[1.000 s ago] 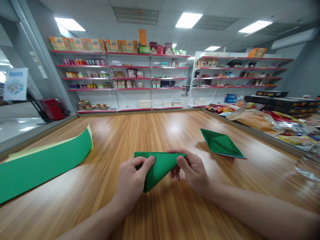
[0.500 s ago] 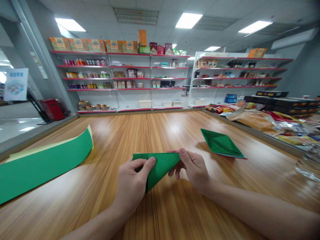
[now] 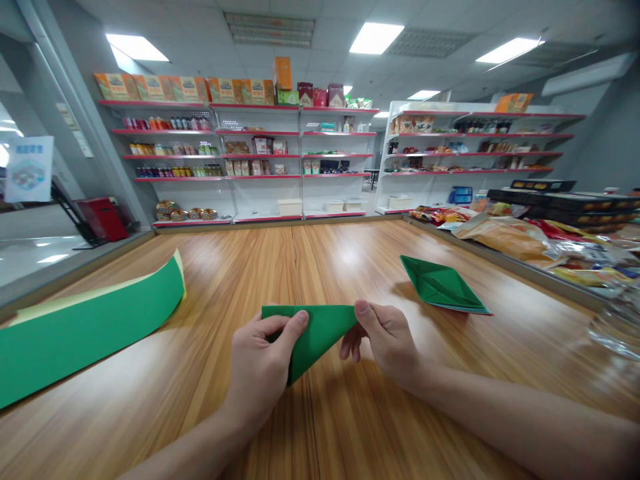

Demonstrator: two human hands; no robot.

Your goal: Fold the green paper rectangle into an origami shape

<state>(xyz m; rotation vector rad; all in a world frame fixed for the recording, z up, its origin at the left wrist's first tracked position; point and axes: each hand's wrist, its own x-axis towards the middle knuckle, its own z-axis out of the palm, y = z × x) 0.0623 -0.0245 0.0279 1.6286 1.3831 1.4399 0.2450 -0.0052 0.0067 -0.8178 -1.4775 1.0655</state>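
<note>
A folded piece of green paper (image 3: pixel 320 333), roughly triangular with a straight top edge, is held up above the wooden table (image 3: pixel 345 433). My left hand (image 3: pixel 267 360) is closed on its left part, thumb pressed on the front face. With thumb and fingers, my right hand (image 3: pixel 385 337) pinches the pointed right corner. Some fingertips of both hands are hidden behind the paper. Beyond my right hand lies a stack of folded green paper shapes (image 3: pixel 445 283), with other colours showing at its lower edge.
On the left lie long green paper sheets (image 3: pixel 95 333), curled up at the far end, with yellow behind. A clear glass dish (image 3: pixel 617 327) stands at the right edge. Packaged snacks (image 3: pixel 525 243) and dark boxes (image 3: pixel 565 203) lie beyond the right rim. Stocked shelves (image 3: pixel 260 157) stand behind the table.
The front flap of the green paper near my left thumb now lies smoother, its vertical edge no longer showing. Both hands keep their grip, nearly in place.
</note>
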